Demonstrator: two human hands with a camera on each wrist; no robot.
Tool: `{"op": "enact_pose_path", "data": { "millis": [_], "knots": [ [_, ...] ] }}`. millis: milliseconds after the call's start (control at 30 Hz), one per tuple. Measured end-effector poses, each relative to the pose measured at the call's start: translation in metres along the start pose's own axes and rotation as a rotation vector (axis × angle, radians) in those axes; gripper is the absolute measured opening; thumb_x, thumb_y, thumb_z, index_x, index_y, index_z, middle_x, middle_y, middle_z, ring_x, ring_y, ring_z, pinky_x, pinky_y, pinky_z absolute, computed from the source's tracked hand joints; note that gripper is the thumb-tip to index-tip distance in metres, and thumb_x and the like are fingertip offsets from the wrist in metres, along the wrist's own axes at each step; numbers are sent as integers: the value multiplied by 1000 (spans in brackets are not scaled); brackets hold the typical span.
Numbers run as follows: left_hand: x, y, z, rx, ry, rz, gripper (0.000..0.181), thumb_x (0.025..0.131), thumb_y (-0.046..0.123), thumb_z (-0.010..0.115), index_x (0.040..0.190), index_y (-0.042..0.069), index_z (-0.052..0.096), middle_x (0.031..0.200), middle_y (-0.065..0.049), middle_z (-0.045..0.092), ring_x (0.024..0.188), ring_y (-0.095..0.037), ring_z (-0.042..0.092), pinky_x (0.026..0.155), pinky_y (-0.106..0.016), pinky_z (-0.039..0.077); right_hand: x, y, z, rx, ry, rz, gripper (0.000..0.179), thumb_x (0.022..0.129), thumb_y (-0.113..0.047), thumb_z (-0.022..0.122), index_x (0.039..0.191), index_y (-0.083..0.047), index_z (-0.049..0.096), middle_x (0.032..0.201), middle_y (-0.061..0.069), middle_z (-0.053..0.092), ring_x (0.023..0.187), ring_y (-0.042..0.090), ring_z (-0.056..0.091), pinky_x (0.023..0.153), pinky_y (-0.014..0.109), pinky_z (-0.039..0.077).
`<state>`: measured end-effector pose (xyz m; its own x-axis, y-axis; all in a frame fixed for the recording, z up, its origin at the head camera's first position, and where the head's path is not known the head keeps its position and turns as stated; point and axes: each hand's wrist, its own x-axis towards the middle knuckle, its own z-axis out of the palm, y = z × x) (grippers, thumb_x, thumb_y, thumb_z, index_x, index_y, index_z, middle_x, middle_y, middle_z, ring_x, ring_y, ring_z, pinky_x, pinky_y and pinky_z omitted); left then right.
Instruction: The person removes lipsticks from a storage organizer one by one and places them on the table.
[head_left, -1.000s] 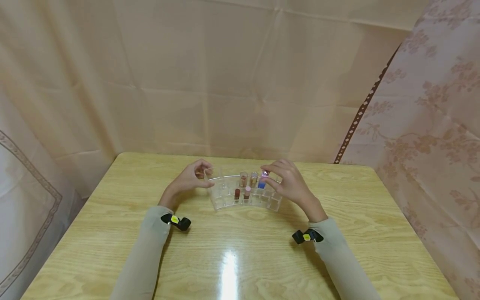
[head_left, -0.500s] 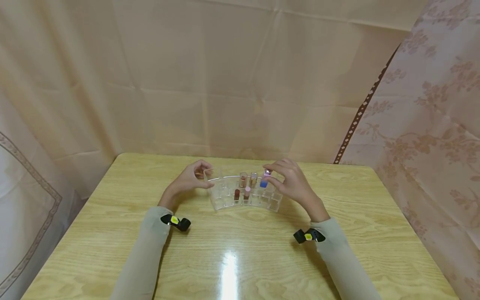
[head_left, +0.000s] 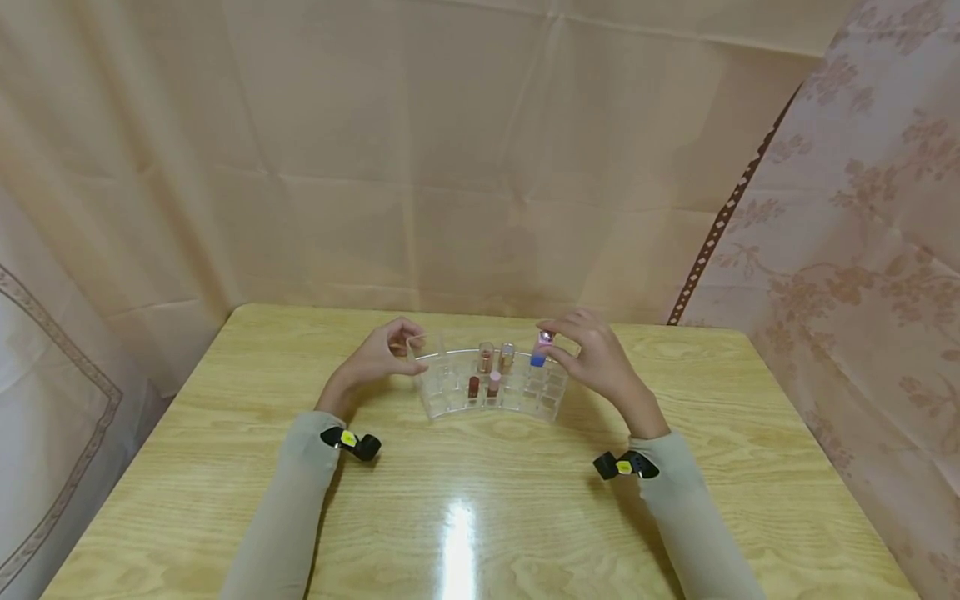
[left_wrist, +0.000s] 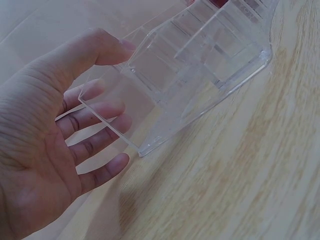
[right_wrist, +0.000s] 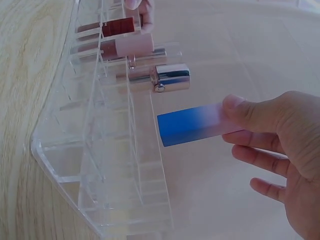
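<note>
A clear, curved, tiered lipstick organizer (head_left: 444, 400) stands on the table. My left hand (head_left: 377, 355) holds its left end, thumb at the top edge and fingers behind the clear end wall (left_wrist: 117, 112). My right hand (head_left: 600, 357) pinches a square lipstick tube (right_wrist: 187, 125) between thumb and fingers, its blue end pointing down and its pink end at the fingertips. In the right wrist view the blue end is just off the organizer's back row. Upright in the organizer are a dark red lipstick (right_wrist: 118, 27), a pink-capped one (right_wrist: 135, 45) and a shiny metallic one (right_wrist: 172, 77).
Another clear-capped lipstick (head_left: 486, 358) stands in the back row. The wood-grain table (head_left: 480, 467) runs back to a beige curtain (head_left: 480, 167). A floral curtain (head_left: 862, 250) hangs on the right. Both wrists carry small black cameras.
My right hand has moved right and slightly up along the organizer's back row with the lipstick tube. My left hand and the organizer have stayed in place.
</note>
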<state>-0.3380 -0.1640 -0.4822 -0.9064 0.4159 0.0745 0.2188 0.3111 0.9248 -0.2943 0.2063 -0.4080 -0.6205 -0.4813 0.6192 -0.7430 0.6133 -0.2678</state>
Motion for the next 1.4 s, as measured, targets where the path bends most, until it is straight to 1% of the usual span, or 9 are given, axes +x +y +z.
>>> {"op": "enact_pose_path", "data": {
  "millis": [233,467,633,733,867,1100,1233,1400],
  "knots": [
    [-1,0,0,5,0,6,56,80,4,85,127,-3,55,120,-23,62,99,-25,54,88,-30,44,-1,4,-1,15,2,8,38,77,-11,87,112,-1,76,98,12,77,98,31,67,101,54,47],
    [-2,-1,0,0,-2,7,55,80,5,85,126,-3,55,120,-23,61,97,-24,53,86,-29,44,-2,8,-6,-1,-4,52,37,78,-9,87,112,-2,76,101,12,77,100,31,67,92,50,52],
    [-1,0,0,-11,2,2,55,80,3,84,126,-2,55,120,-24,61,100,-26,54,88,-30,44,-2,12,-12,4,9,68,35,79,-7,86,112,-2,76,102,13,77,101,33,67,93,52,52],
    [0,0,-1,-11,4,3,55,80,2,84,127,-3,55,119,-24,61,100,-27,54,89,-32,44,-1,15,-14,-4,24,63,35,78,-6,86,111,-1,76,100,14,77,99,33,67,92,52,52],
    [0,1,-1,-25,6,-1,56,79,2,84,127,-3,56,119,-24,61,99,-26,52,90,-33,43,-1,18,-17,-9,41,56,35,77,-6,86,111,-1,76,101,14,77,98,33,67,92,53,51],
    [1,0,0,-27,3,6,56,79,3,85,127,-3,56,119,-24,62,99,-26,52,89,-32,43,-5,23,-19,-4,33,89,36,78,-6,86,112,-2,76,101,14,77,99,33,66,93,52,50],
    [1,-1,0,-21,-2,4,55,79,3,85,126,-2,56,120,-23,62,100,-27,54,89,-32,44,-7,27,-21,-2,39,103,36,78,-5,86,112,-1,76,103,15,77,98,34,66,91,52,49],
    [1,0,0,-14,-1,7,56,79,3,84,127,-2,56,120,-23,62,100,-25,53,89,-31,44,-9,32,-25,-12,43,119,36,78,-2,85,113,0,76,103,18,76,97,37,66,89,54,51]
  ]
}}
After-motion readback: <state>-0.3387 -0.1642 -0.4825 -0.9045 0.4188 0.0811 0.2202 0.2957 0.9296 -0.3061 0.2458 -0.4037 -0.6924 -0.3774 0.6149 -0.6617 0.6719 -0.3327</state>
